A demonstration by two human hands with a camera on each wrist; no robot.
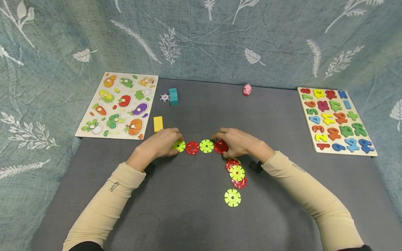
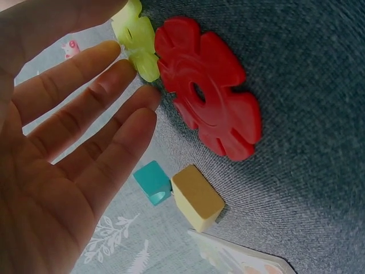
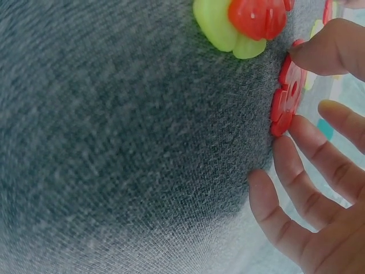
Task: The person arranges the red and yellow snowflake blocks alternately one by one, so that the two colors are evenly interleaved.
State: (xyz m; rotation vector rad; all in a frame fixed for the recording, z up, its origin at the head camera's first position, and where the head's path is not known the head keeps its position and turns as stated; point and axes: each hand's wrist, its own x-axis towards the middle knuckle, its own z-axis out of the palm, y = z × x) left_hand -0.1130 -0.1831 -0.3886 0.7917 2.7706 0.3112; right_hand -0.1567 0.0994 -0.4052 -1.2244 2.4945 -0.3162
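A row of notched plastic discs crosses the table, with a red disc (image 1: 192, 148) and a yellow-green disc (image 1: 206, 146) between the hands. My left hand (image 1: 161, 142) holds a yellow-green disc (image 1: 179, 145) between thumb and fingers. Beside those fingers, a large red disc (image 2: 199, 91) shows in the left wrist view. At the row's right end, my right hand (image 1: 237, 142) pinches a red disc (image 1: 220, 147) at its edges. Near that wrist lie overlapping red and yellow-green discs (image 1: 237, 173), and a single yellow-green disc (image 1: 232, 198) lies below them.
A vegetable puzzle board (image 1: 127, 91) lies at the left, and a number puzzle board (image 1: 331, 151) at the right. Behind the left hand are a yellow block (image 1: 158, 123), a teal block (image 1: 173, 96) and a poker chip (image 1: 164, 97). A pink pig toy (image 1: 247, 90) sits at the back edge.
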